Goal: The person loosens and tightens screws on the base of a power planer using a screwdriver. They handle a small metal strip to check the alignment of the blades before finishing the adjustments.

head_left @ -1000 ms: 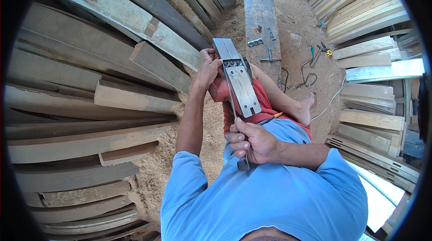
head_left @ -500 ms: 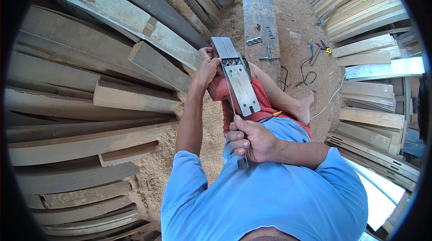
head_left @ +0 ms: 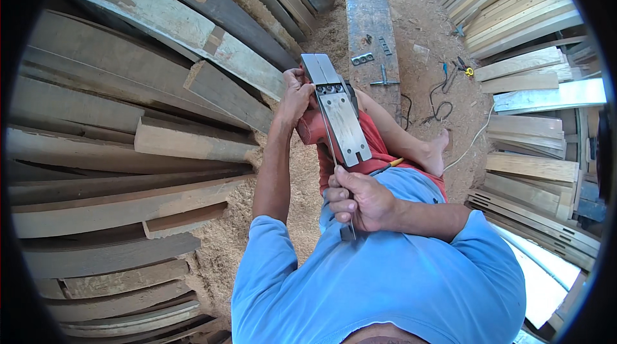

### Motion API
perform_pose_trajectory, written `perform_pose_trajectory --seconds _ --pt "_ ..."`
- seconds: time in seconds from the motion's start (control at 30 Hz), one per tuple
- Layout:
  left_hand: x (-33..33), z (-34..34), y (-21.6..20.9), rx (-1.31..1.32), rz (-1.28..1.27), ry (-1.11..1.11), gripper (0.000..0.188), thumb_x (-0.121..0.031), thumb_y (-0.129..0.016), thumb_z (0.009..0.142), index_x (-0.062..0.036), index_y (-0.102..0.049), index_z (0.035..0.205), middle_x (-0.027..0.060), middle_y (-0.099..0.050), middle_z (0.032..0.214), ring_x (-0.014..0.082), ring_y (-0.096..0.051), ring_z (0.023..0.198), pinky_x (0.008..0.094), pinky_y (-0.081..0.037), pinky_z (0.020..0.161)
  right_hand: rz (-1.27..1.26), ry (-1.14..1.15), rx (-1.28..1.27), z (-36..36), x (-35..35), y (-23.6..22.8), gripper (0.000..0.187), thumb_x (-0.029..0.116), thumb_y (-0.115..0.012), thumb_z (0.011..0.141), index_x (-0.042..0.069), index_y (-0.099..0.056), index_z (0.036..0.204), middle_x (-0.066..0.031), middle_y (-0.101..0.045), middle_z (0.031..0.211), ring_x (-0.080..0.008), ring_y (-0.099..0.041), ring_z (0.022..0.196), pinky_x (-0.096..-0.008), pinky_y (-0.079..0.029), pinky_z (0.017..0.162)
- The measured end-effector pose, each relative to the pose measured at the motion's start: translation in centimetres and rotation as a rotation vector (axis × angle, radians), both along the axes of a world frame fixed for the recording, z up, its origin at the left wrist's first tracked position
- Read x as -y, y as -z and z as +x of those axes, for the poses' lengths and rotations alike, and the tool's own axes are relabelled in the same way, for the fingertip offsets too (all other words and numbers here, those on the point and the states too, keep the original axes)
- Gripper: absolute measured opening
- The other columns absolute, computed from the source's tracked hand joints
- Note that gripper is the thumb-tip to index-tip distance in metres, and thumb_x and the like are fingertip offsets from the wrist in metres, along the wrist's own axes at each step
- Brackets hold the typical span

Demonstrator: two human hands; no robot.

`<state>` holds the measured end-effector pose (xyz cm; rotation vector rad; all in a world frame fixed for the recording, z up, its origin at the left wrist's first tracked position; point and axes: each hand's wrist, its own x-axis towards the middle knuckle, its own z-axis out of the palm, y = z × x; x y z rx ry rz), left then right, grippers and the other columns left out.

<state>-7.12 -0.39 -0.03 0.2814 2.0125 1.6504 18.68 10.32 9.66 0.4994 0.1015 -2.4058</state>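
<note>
An upturned electric hand planer (head_left: 345,130) rests on my lap, its flat metal sole up and the dark cutter slot with round bolts showing across it. Against its left edge, near that slot, my left hand (head_left: 297,94) is closed with curled fingers. Below the rear end of the sole my right hand (head_left: 361,197) grips a long thin metal rod-like tool (head_left: 331,141). The rod runs along the planer's left side up toward my left fingers, where its tip is hard to see. A flat grey end (head_left: 348,233) sticks out below my right fist.
A long worn plank (head_left: 369,19) ahead carries a slotted metal piece (head_left: 362,59), a T-shaped metal tool (head_left: 384,76) and small parts. Stacked boards (head_left: 128,144) crowd the left, more timber (head_left: 524,16) the right. A dark cord (head_left: 439,103) and yellow-handled tool (head_left: 468,72) lie on the sawdust floor.
Hardly anything differs. Both hands, the rod and the planer keep their places; the view has shifted very slightly.
</note>
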Motion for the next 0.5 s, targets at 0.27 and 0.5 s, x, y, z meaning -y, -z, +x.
perform_pose_trajectory --seconds 0.27,0.5 --pt "0.2 -0.1 0.3 0.008 0.028 -0.016 0.053 -0.005 -0.055 0.093 -0.0013 -0.026 0.137 0.0171 -0.058 0.114 0.0161 -0.064 0.067 0.0299 -0.056 0.058 -0.033 -0.027 0.009 0.4 -0.2 0.0 0.035 0.047 -0.048 0.113 0.018 -0.048 0.094 0.0063 -0.045 0.079 -0.0066 -0.048 0.063 -0.0307 -0.053 0.065" --pt "-0.4 0.4 -1.1 0.026 0.017 -0.016 0.05 -0.003 -0.055 0.093 -0.0015 -0.028 0.135 0.0169 -0.057 0.116 0.0167 -0.065 0.073 0.0285 -0.056 0.058 -0.001 -0.002 -0.011 0.0 -0.2 0.0 0.036 0.047 -0.047 0.114 0.019 -0.048 0.093 0.0061 -0.044 0.079 -0.0069 -0.048 0.062 -0.0311 -0.054 0.065"
